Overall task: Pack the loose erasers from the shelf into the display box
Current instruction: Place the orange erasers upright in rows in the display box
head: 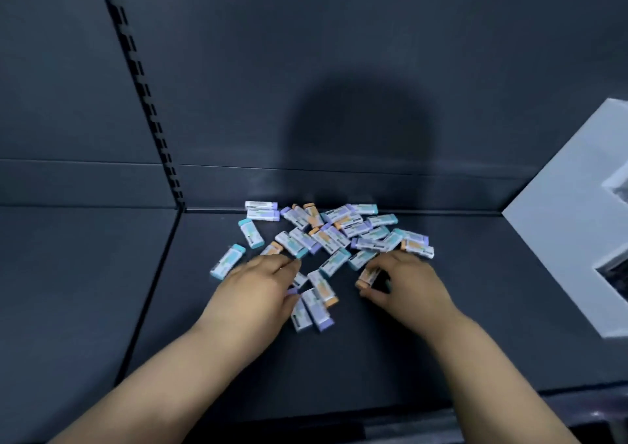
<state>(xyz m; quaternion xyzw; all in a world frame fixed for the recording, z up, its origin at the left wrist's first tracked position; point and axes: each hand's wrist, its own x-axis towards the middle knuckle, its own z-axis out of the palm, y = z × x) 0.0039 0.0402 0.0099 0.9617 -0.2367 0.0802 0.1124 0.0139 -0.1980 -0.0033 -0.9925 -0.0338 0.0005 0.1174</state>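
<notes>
Right hand fingers pinch orange eraser; left hand grip unclear. You lift straight, lay flat in display box.

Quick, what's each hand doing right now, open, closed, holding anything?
Left hand: fingers curled over the erasers, grip cannot be told.
Right hand: closed, pinching an orange-tipped eraser.

A: Dark grey shelf down here, matte and flat.
B: And a back panel of the same grey, a slotted upright on the left, a rounded shadow cast mid-panel.
</notes>
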